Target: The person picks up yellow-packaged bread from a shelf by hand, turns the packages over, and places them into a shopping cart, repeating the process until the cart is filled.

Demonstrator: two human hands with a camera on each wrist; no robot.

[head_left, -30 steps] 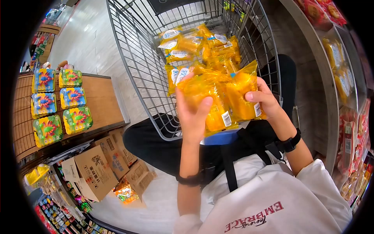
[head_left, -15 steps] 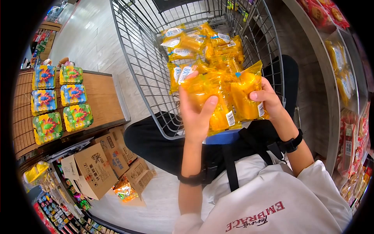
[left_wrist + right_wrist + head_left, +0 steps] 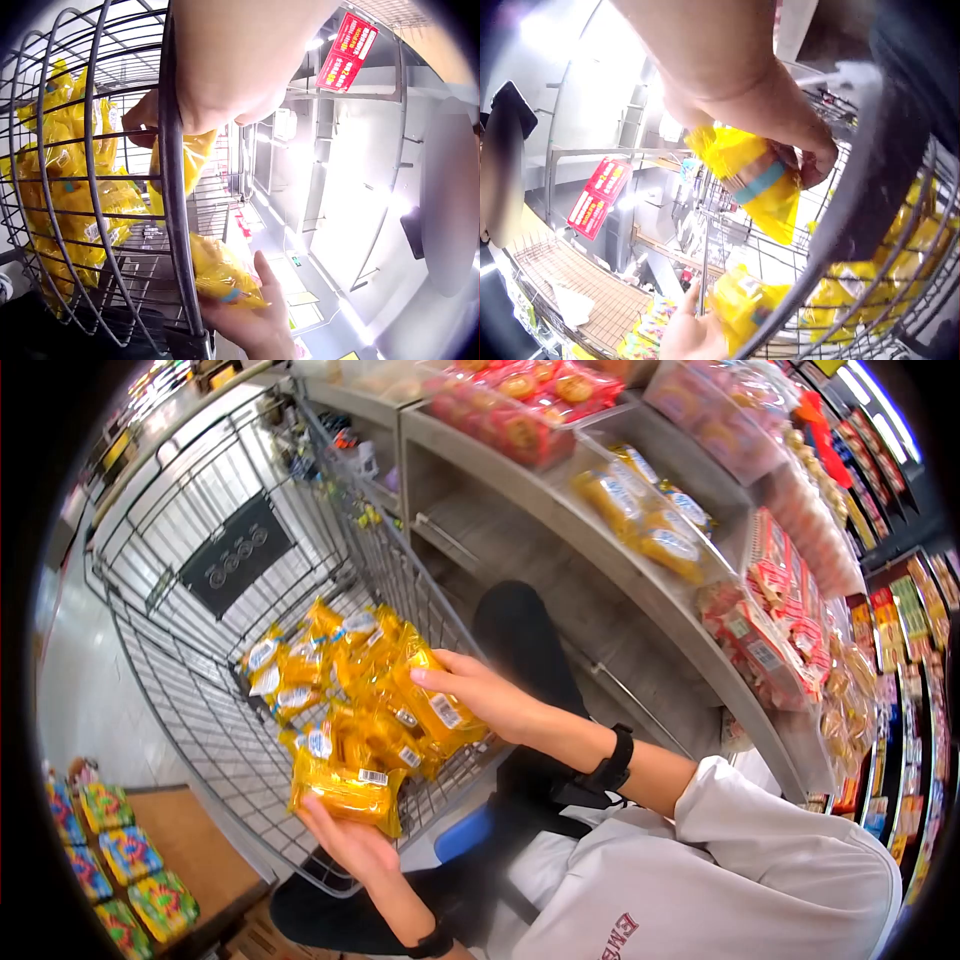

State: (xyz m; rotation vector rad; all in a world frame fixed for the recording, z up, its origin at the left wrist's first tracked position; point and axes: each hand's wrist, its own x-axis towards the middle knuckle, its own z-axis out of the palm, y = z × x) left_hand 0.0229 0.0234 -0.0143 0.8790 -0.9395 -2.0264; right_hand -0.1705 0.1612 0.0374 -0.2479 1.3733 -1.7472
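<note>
My left hand [image 3: 355,850] holds a shiny yellow snack packet [image 3: 345,792] with a white barcode label, low over the near left part of a metal shopping cart [image 3: 175,710]. To the right, my right hand [image 3: 490,695] grips another yellow packet [image 3: 440,705], its thumb lying across the wrapper. Several more yellow packets [image 3: 300,660] with white oval labels lie heaped in the cart just beyond. A blue band [image 3: 761,184] crosses the back of the right hand's packet in the right wrist view. In the left wrist view, cart bars partly hide the left hand's fingers.
A curved shelf [image 3: 560,510] on the right carries clear bins, one with yellow packets [image 3: 640,510], others with red-wrapped packs [image 3: 520,400]. At lower left, colorful toy packs [image 3: 130,855] stand on a wooden stand [image 3: 200,840]. The person's dark-clad leg [image 3: 525,650] is beside the cart.
The head view has swung right, bringing the shelf into fuller sight. My hands, close together before, have moved apart with their packets, the left one now lower at the cart's near left side.
</note>
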